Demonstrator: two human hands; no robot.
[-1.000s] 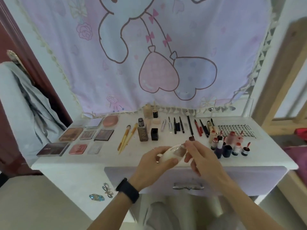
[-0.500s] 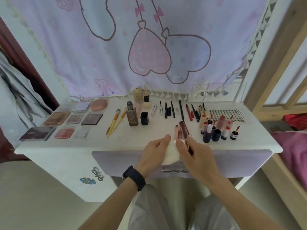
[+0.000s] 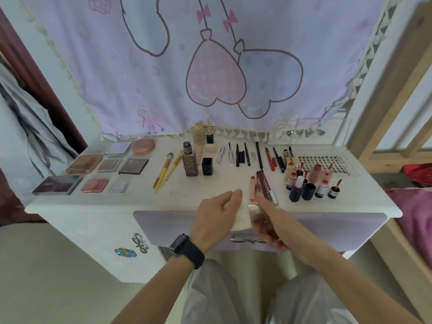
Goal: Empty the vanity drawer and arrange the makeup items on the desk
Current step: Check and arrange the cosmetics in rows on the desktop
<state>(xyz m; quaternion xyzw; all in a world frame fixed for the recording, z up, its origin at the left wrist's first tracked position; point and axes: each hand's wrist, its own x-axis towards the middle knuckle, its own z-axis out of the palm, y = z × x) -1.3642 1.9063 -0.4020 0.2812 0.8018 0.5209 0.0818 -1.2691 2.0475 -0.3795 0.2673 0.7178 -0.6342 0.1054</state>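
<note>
My left hand (image 3: 216, 215) grips a white bottle (image 3: 242, 218) just above the desk's front edge. My right hand (image 3: 266, 224), blurred by motion, holds the bottle's clear cap end (image 3: 253, 206). Both hands hover in front of the lilac drawer front (image 3: 177, 226), whose metal handle (image 3: 246, 240) shows below them. On the white desk (image 3: 140, 197) lie rows of makeup: palettes (image 3: 84, 163) at the left, two brushes (image 3: 166, 171), a foundation bottle (image 3: 190, 162), pencils (image 3: 240, 155), lip glosses (image 3: 263, 181) and small bottles (image 3: 308, 183) at the right.
A lash tray (image 3: 325, 163) lies at the desk's back right. A lilac cartoon curtain (image 3: 210, 66) hangs behind the desk. A wooden bed frame (image 3: 385, 90) stands at the right, grey clothing (image 3: 28, 127) hangs at the left. Hair clips (image 3: 131, 247) decorate the desk's side panel.
The bottle has tipped from lying sideways to standing nearly upright between my hands. My right hand has slid down along its cap side. The camera has tilted lower.
</note>
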